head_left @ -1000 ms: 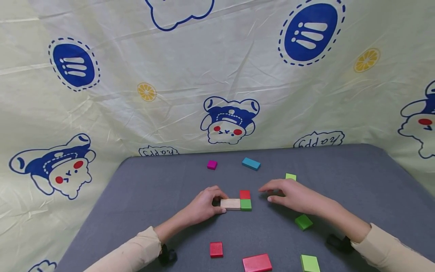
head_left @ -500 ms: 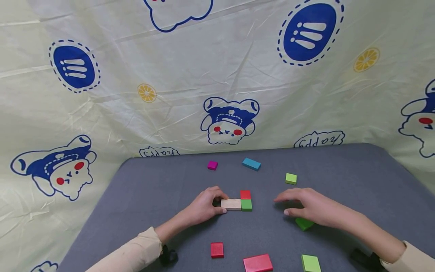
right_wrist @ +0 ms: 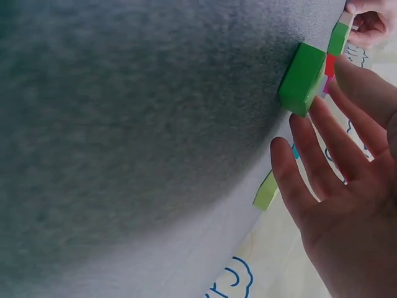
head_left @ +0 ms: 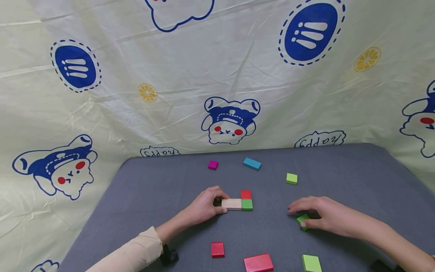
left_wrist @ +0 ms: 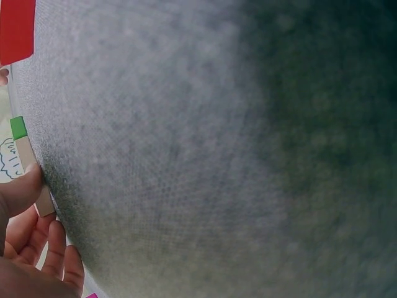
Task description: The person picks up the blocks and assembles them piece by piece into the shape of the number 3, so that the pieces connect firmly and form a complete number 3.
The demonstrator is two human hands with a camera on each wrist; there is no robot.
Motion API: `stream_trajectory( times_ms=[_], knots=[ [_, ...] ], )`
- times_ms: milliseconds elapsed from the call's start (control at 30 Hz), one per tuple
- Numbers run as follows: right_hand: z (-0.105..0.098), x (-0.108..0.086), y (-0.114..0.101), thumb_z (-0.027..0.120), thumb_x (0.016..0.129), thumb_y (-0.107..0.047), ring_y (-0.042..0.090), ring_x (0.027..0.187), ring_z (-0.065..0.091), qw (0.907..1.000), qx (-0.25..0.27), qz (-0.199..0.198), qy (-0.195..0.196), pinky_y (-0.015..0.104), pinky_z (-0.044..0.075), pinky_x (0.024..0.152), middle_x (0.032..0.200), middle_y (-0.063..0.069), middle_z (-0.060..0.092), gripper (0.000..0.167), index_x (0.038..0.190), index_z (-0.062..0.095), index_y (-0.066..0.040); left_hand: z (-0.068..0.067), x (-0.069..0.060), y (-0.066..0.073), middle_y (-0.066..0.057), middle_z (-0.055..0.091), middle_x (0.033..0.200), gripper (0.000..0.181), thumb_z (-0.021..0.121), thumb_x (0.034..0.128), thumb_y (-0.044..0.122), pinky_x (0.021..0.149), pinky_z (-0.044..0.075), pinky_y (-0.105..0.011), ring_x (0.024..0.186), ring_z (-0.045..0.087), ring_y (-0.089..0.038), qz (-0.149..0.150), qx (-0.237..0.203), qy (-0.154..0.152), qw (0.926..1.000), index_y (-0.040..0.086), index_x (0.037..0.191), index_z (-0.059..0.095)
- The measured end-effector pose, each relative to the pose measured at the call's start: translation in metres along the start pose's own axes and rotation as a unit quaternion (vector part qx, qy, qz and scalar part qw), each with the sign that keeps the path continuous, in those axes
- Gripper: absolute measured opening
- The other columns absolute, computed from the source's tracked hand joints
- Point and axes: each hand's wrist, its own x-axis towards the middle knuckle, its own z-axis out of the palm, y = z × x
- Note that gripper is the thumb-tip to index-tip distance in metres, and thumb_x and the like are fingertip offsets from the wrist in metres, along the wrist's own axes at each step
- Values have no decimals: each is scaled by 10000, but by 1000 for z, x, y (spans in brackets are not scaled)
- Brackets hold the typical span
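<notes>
My left hand (head_left: 206, 206) holds the left end of a plain wooden block (head_left: 232, 204) between thumb and fingers. That block lies flat, its right end against a green block (head_left: 247, 204). A red block (head_left: 246, 194) touches the green one's far side. In the left wrist view the thumb lies on the wooden block (left_wrist: 44, 202). My right hand (head_left: 334, 217) is over a separate green block (head_left: 301, 220), its thumb partly hiding it. The right wrist view shows spread fingers beside this green block (right_wrist: 303, 79); whether they touch it I cannot tell.
On the grey table (head_left: 163, 177), a magenta block (head_left: 213, 165) and a blue block (head_left: 252, 164) lie at the back. A light green block (head_left: 291, 178) is right of them. Nearer lie a small red block (head_left: 217, 249), a larger red block (head_left: 258, 263) and another light green block (head_left: 311, 263).
My right hand has moved right and nearer, away from the joined blocks to the separate green block. The far light green block is now uncovered. My left hand stays on the wooden block.
</notes>
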Motion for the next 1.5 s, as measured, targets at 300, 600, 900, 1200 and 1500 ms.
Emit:
stream_trajectory(
  times_ms=[300,600,900,1200,1500],
  knots=[
    [5,-12,12,723,900,-315,44,1145,555,9991,224,-298,207,266,502,830,1252,-5,635,346,1230,670,-228,1,1,-2,71,576,991,248,765,863,123,826,456,-280,934,520,-121,66,15,3,10000,124,1105,711],
    [3,-18,14,728,895,-310,25,1102,561,9993,316,-136,129,259,497,821,1216,-100,627,338,1225,662,-278,-1,0,0,65,574,982,246,765,860,115,817,455,-273,927,520,-124,86,-20,-9,10000,123,1100,713],
    [6,-21,17,750,878,-216,32,1087,560,9990,221,-312,222,238,475,829,1201,-104,623,367,1229,656,-269,0,0,0,70,574,991,249,758,866,110,827,454,-277,940,519,-128,11,-81,-22,10000,122,1110,711],
    [7,-23,18,725,896,-215,32,1067,560,9995,239,-143,168,245,475,824,1179,-151,611,347,1226,650,-291,-1,-1,0,68,574,990,248,761,864,107,831,456,-290,949,521,-143,42,-97,6,9999,116,1106,709],
    [10,-19,14,720,904,-207,39,1023,569,9989,229,-245,327,246,474,817,1152,-161,613,333,1221,649,-279,-1,-1,0,67,578,998,256,765,861,108,833,454,-291,950,523,-144,55,-108,5,9999,116,1110,709]
  ],
)
